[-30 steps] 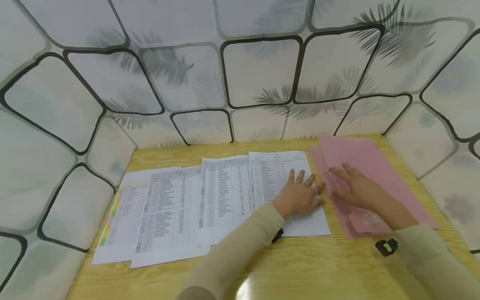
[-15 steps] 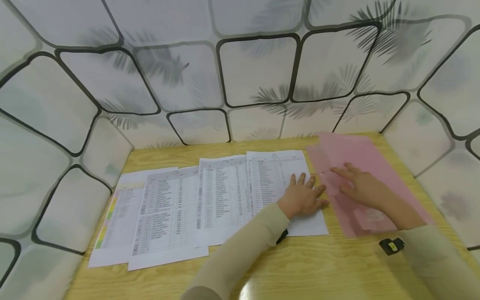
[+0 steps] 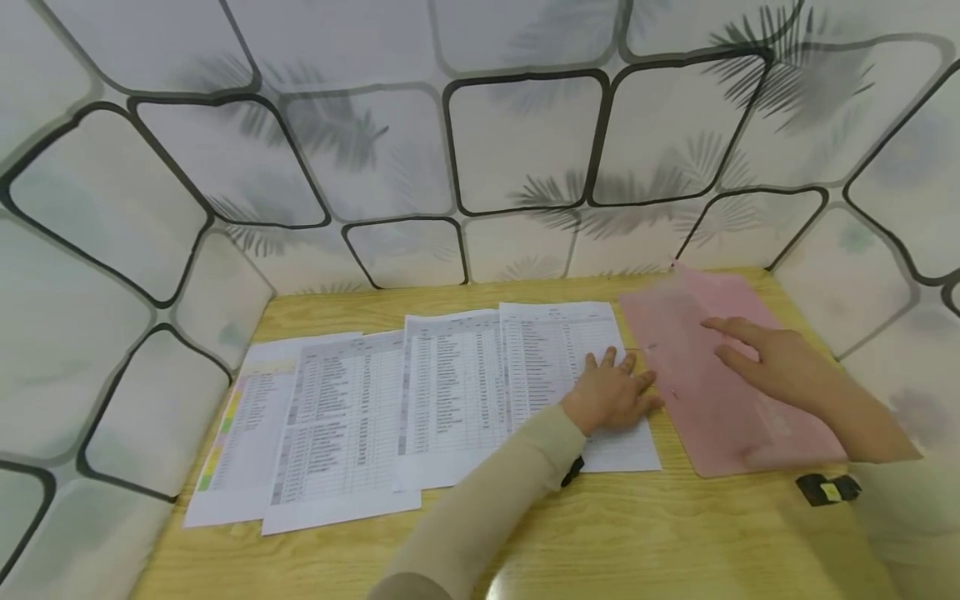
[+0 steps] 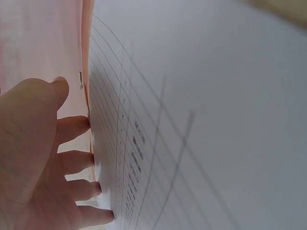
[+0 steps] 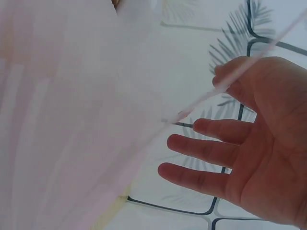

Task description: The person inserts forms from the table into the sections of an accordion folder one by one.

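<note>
Resting flat with straight, slightly spread fingers, the person's left hand (image 3: 613, 392) presses on the rightmost white printed sheet of paper (image 3: 558, 350), close to that sheet's right edge; the left wrist view shows the same fingertips (image 4: 79, 127) lying against the lined page beside a pink edge. Just nearer than the hands, a small black clip with a yellow label (image 3: 827, 489) lies on the light wooden table (image 3: 660, 533) at the near right. To the right of the left hand, the right hand (image 3: 780, 367) is open too, fingers straight and a little apart, at the translucent pink plastic folder (image 3: 705, 400), which lies on the table's right part just beside the rightmost sheet. In the right wrist view the folder's thin cover (image 5: 72, 120) stands lifted off in front of the open palm, its edge crossing the thumb. Leftward, three more white printed sheets (image 3: 337, 417) overlap in a row running to the table's left side. Beyond the table's far edge rises a pale wall with dark rounded lines and grey palm-leaf shadows (image 3: 517, 142).
</note>
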